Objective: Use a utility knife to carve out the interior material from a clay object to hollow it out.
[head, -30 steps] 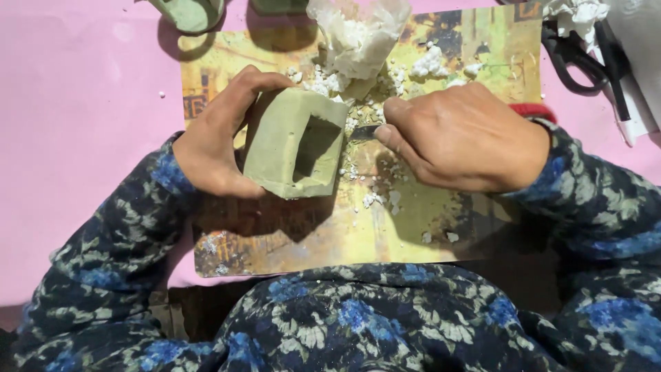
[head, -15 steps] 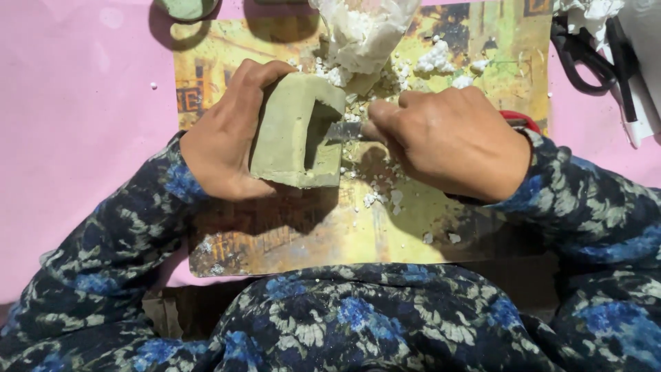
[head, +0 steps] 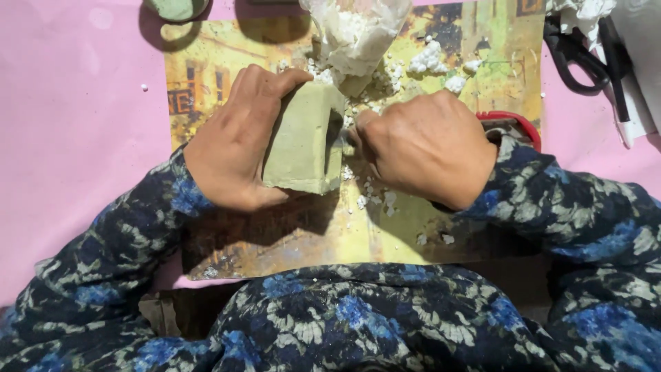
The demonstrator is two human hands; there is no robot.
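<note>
Foam block (head: 303,141), olive green, stands tilted on a yellow printed mat (head: 275,241) strewn with white crumbs (head: 372,196), a crumb-filled plastic bag (head: 354,34) just behind it. Left hand (head: 237,141) wraps the block's left side, fingers curled over its top edge. Right hand (head: 427,148) is closed in a fist against the block's right face; what it grips is hidden.

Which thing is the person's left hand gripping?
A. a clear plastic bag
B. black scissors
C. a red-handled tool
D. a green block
D: the left hand is wrapped round the side of the green block, which stands on the yellow printed sheet; the black scissors lie apart, up at the right on the pink surface.
</note>
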